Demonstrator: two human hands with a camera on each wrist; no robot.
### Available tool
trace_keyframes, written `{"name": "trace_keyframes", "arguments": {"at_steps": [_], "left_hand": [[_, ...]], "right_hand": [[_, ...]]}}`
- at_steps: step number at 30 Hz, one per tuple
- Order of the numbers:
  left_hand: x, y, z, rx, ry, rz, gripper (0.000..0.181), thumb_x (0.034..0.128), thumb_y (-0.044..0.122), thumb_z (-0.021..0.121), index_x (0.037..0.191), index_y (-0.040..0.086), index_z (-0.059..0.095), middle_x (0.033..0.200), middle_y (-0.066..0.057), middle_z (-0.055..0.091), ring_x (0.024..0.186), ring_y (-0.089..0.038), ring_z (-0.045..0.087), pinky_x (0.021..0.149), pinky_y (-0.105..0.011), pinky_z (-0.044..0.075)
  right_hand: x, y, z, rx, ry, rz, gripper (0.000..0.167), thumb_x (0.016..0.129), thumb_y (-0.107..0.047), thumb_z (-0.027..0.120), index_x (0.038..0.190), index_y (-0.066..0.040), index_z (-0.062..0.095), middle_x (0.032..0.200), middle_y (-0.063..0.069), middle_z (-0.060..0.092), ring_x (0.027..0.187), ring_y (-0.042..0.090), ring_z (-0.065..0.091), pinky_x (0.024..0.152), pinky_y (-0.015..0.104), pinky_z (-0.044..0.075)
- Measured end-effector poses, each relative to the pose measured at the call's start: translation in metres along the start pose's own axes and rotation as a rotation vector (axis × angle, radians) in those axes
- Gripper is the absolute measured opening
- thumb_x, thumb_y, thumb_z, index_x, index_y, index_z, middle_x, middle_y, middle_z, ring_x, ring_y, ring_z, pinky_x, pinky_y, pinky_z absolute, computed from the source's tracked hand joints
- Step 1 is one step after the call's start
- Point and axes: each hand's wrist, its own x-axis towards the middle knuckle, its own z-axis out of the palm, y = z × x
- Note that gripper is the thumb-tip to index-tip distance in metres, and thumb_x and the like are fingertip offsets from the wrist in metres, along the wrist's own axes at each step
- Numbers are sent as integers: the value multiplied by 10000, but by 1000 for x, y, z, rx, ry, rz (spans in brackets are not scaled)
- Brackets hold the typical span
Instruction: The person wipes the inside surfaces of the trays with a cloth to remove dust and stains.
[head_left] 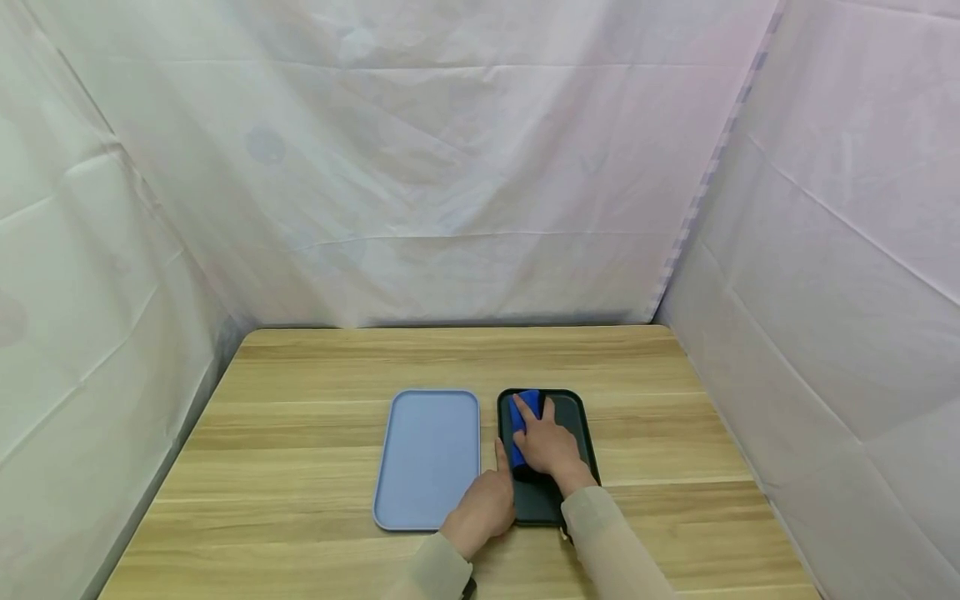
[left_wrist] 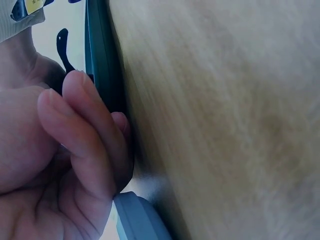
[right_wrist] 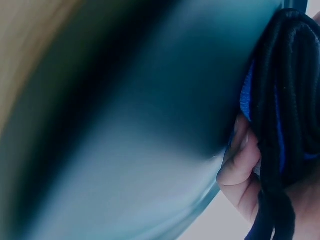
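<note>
A dark green tray (head_left: pixel 538 507) lies on the table, with a folded blue and black cloth (head_left: pixel 516 457) on its left half. My right hand (head_left: pixel 551 446) grips the cloth from above, two fingers spread over it. The right wrist view shows the cloth's dark folded layers (right_wrist: pixel 287 85) beside curled fingers (right_wrist: pixel 237 177). At the tray's left rim, my left hand (head_left: pixel 489 502) holds the edge; its index finger points straight along the rim and other fingers are curled. In the left wrist view, those curled fingers (left_wrist: pixel 92 135) are close by the tray's side (left_wrist: pixel 104 55); the thumb's contact is hidden.
A light blue tray (head_left: pixel 427 458) lies just left of the green one, a narrow gap between them. Both are on a wood-grain table (head_left: pixel 300 450). White cloth walls (head_left: pixel 450 167) stand behind and at both sides.
</note>
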Motion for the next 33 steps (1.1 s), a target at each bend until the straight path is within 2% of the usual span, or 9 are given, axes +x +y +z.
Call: {"name": "trace_keyframes", "arguments": {"at_steps": [12,23,28,33], "left_hand": [[1,-2,2,10,7,10,1077,873,97,780,1640,-46,37,559,-26,560,463,-149,533,499,-282,465],[2,-1,3,30,12,12,1077,872,108,788,1637,-55,47,556,-26,552,463,-150,525,487,-284,455],[2,0,5,10,-1,1,1064,888,84,769,1640,-45,27,546,-33,549,462,-162,525,489,-292,453],[2,-1,7,27,10,22,1038,894,73,751,1651,-14,47,532,-23,534,452,-155,510,472,-279,435]], "right_hand": [[2,-2,3,-23,-5,0,709,1014,-348,531,1650,-408,224,1687,304,140,553,253,539,520,378,439],[2,-7,4,-32,-17,17,712,1015,-390,521,1652,-415,204,1693,301,122,616,276,570,560,424,480],[2,-8,5,-51,-30,25,709,1022,-413,507,1655,-415,189,1698,296,113,629,285,583,570,445,490],[2,-7,4,-68,-49,30,707,1032,-431,507,1653,-432,169,1704,287,99,624,275,585,571,418,489]]}}
